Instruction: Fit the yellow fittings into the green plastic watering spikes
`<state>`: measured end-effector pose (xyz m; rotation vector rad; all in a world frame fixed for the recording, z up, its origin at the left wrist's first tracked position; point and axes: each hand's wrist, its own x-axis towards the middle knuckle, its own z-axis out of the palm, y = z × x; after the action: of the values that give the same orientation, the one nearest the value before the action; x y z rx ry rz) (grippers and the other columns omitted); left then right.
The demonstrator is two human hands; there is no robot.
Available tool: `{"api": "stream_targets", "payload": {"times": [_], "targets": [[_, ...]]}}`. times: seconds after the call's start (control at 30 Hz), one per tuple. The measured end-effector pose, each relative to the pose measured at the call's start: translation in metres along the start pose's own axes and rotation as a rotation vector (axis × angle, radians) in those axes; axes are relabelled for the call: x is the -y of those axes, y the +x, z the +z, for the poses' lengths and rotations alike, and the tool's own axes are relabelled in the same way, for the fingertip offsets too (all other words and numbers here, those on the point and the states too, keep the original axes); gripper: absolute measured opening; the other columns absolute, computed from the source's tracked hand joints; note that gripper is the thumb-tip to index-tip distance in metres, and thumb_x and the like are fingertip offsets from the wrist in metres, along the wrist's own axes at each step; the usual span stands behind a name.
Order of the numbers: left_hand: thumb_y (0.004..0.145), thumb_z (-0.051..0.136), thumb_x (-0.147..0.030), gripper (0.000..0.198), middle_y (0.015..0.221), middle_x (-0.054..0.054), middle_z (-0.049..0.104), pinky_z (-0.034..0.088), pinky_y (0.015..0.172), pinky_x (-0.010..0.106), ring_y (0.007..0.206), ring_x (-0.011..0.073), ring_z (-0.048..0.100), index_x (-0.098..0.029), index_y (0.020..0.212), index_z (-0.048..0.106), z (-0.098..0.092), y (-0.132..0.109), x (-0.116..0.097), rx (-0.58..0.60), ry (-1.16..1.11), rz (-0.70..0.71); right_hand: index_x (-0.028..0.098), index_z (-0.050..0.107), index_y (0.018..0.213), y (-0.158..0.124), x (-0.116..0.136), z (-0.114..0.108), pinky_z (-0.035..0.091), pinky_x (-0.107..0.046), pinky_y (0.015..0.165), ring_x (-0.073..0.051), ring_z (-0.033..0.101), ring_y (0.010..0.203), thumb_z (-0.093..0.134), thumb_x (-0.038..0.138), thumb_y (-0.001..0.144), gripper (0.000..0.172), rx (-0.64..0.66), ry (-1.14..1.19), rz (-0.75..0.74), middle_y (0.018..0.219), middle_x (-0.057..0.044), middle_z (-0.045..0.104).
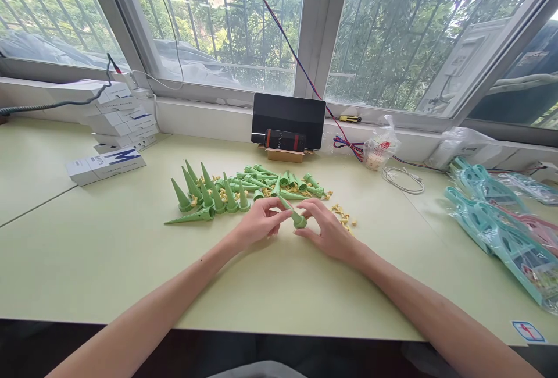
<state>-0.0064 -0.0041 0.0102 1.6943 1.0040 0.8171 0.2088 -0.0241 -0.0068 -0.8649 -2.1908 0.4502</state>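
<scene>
A green plastic plant-watering spike (298, 219) is held between my two hands, tilted, its wide capped end toward me. My left hand (260, 218) pinches it near the narrow end. Around the wide end curl the fingers and thumb of my right hand (325, 228). Several green spikes (230, 196) stand upright on their caps beyond my left hand, and one spike (192, 216) lies on its side before them. Behind my hands is a pile of loose green spikes (261, 177) mixed with small yellow plugs (342, 215), some of which lie beside my right hand.
White boxes (117, 113) are stacked at the back left of the pale table (244, 291). A tablet (288, 115) and a phone (285, 141) stand at the back. A bagged cup (380, 148), a white cable (403, 180) and wrapped teal plastic items (497, 227) lie right.
</scene>
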Motion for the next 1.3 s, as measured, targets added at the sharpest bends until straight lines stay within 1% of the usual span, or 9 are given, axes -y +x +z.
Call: {"api": "stream_targets", "payload": {"times": [0.1, 0.2, 0.33, 0.47, 0.57, 0.83, 1.0, 1.13, 1.3], "targets": [[0.087, 0.059, -0.049, 0.032, 0.051, -0.005, 0.046, 0.036, 0.046, 0.023, 0.045, 0.0092, 0.042, -0.017, 0.087, 0.062, 0.000, 0.000, -0.001, -0.096, 0.117, 0.073, 0.025, 0.045, 0.123, 0.000, -0.003, 0.001, 0.051, -0.041, 0.088, -0.021, 0.060, 0.098, 0.058, 0.026, 0.093, 0.032, -0.074, -0.047, 0.035, 0.115, -0.009, 0.053], [0.087, 0.059, -0.045, 0.027, 0.058, -0.003, 0.051, 0.040, 0.050, 0.024, 0.048, 0.0092, 0.043, -0.017, 0.084, 0.062, 0.000, 0.001, -0.002, -0.175, 0.202, 0.161, 0.024, 0.047, 0.119, 0.001, -0.010, 0.000, 0.051, -0.040, 0.084, -0.022, 0.060, 0.095, 0.053, 0.025, 0.094, 0.025, -0.162, -0.107, 0.092, 0.113, -0.010, 0.055], [0.088, 0.057, -0.044, 0.027, 0.064, -0.001, 0.058, 0.042, 0.050, 0.024, 0.049, 0.0100, 0.049, -0.018, 0.083, 0.059, 0.000, 0.001, -0.002, -0.195, 0.221, 0.142, 0.022, 0.051, 0.113, 0.001, -0.021, -0.003, 0.050, -0.042, 0.083, -0.025, 0.059, 0.094, 0.052, 0.021, 0.093, 0.021, -0.227, -0.222, 0.148, 0.108, -0.011, 0.057], [0.089, 0.054, -0.045, 0.029, 0.082, 0.003, 0.066, 0.039, 0.044, 0.022, 0.051, 0.0092, 0.053, -0.017, 0.083, 0.055, 0.000, 0.001, -0.003, -0.186, 0.186, 0.094, 0.020, 0.055, 0.111, -0.001, -0.030, -0.007, 0.047, -0.046, 0.088, -0.028, 0.057, 0.098, 0.050, 0.016, 0.091, 0.022, -0.194, -0.351, 0.234, 0.108, -0.012, 0.058], [0.089, 0.053, -0.046, 0.030, 0.092, 0.005, 0.066, 0.039, 0.041, 0.021, 0.049, 0.0075, 0.053, -0.017, 0.083, 0.053, 0.000, 0.001, -0.003, -0.180, 0.135, 0.075, 0.019, 0.060, 0.108, -0.002, -0.034, -0.008, 0.044, -0.047, 0.091, -0.028, 0.056, 0.100, 0.050, 0.013, 0.089, 0.022, -0.147, -0.412, 0.264, 0.106, -0.011, 0.059], [0.085, 0.058, -0.046, 0.031, 0.068, 0.000, 0.062, 0.034, 0.038, 0.020, 0.041, 0.0062, 0.044, -0.017, 0.077, 0.054, -0.001, 0.001, -0.006, -0.099, 0.045, -0.068, 0.020, 0.063, 0.104, -0.003, -0.039, -0.007, 0.043, -0.046, 0.090, -0.027, 0.056, 0.101, 0.050, 0.011, 0.088, 0.022, -0.106, -0.427, 0.279, 0.101, -0.010, 0.062], [0.080, 0.061, -0.047, 0.033, 0.062, -0.002, 0.060, 0.032, 0.039, 0.020, 0.040, 0.0066, 0.040, -0.016, 0.090, 0.059, -0.001, 0.003, 0.002, -0.101, 0.094, -0.146, 0.019, 0.063, 0.104, -0.003, -0.039, -0.007, 0.043, -0.045, 0.090, -0.027, 0.056, 0.100, 0.051, 0.010, 0.088, 0.022, -0.088, -0.425, 0.290, 0.100, -0.010, 0.062], [0.080, 0.061, -0.045, 0.038, 0.057, -0.004, 0.056, 0.034, 0.044, 0.021, 0.044, 0.0094, 0.045, -0.016, 0.106, 0.059, -0.003, 0.004, 0.008, -0.099, 0.151, -0.128, 0.018, 0.063, 0.106, -0.003, -0.037, -0.007, 0.043, -0.045, 0.092, -0.028, 0.056, 0.104, 0.052, 0.008, 0.088, 0.023, -0.091, -0.427, 0.301, 0.102, -0.011, 0.062], [0.082, 0.058, -0.037, 0.032, 0.056, -0.006, 0.056, 0.037, 0.051, 0.021, 0.051, 0.0114, 0.050, -0.020, 0.109, 0.054, -0.003, 0.003, 0.010, -0.076, 0.224, -0.042, 0.018, 0.062, 0.107, -0.002, -0.035, -0.008, 0.044, -0.045, 0.092, -0.029, 0.056, 0.105, 0.053, 0.009, 0.087, 0.024, -0.109, -0.427, 0.306, 0.104, -0.012, 0.063]]}}
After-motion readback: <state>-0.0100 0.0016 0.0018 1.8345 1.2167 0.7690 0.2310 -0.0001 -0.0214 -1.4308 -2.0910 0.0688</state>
